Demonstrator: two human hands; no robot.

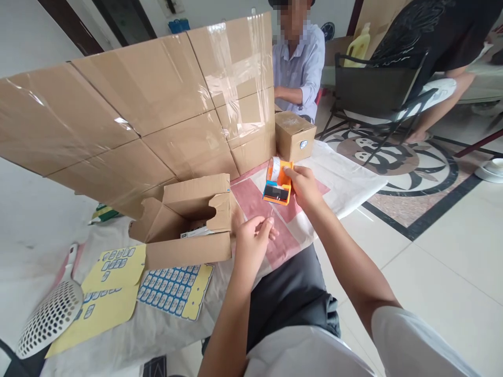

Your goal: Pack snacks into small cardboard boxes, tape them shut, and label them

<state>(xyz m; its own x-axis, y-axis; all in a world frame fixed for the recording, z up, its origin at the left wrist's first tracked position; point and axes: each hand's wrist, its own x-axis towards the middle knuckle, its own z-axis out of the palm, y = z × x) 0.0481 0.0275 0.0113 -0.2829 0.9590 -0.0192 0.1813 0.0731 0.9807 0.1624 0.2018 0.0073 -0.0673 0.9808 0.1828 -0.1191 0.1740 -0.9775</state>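
- While I watch through the head camera, my right hand (304,186) is closed around the handle of an orange tape dispenser (278,183), which it holds just above the cloth at about 12 o'clock from my lap.
- A roll of clear tape (274,167) sits on top of the dispenser, and its black cutter end faces down toward me.
- My left hand (251,243) is at 7 o'clock from the dispenser, fingers pinched together; whether a strip of tape is between them I cannot tell, since it would be too thin to see.
- An open cardboard box (188,220) lies just beside the left hand at its 9 o'clock, flaps up, with a white item partly showing inside.
- Yellow sticker sheets (175,290) with blue labels lie at 6 o'clock from the open box, on the white cloth (346,178).
- A white perforated scoop (51,314) rests at 8 o'clock, well apart from both hands.
- A wall of stacked, taped cartons (129,104) stands at 11 o'clock.
- A small sealed box (294,135) sits at 12 o'clock just beyond the dispenser, near a seated person in a light shirt (301,68).
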